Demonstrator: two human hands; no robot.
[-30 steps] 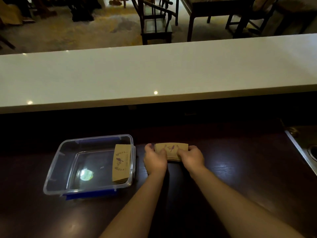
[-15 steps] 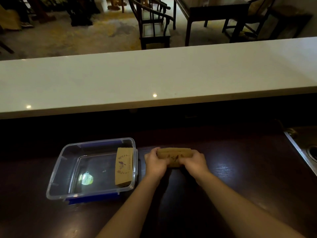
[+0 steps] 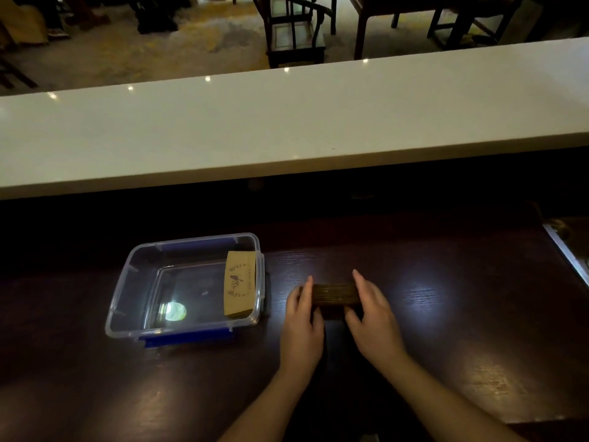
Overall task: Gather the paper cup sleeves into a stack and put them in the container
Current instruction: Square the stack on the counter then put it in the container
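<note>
A stack of brown paper cup sleeves [image 3: 334, 294] stands on edge on the dark wooden counter, its layered edges facing up. My left hand [image 3: 301, 317] presses its left end and my right hand [image 3: 373, 317] presses its right end, fingers straight, holding the stack between them. To the left sits a clear plastic container [image 3: 127, 282] with blue clips. Inside it, another stack of printed sleeves [image 3: 239, 283] lies against the right wall.
A long white countertop [image 3: 287, 122] runs across behind the dark counter [image 3: 446, 314]. A metal sink edge [image 3: 567, 253] shows at the far right. Chairs and tables stand on the floor beyond.
The held stack has tipped from showing its printed face to standing on edge with its layers up. Both hands have shifted from gripping the front to pressing the two ends.
</note>
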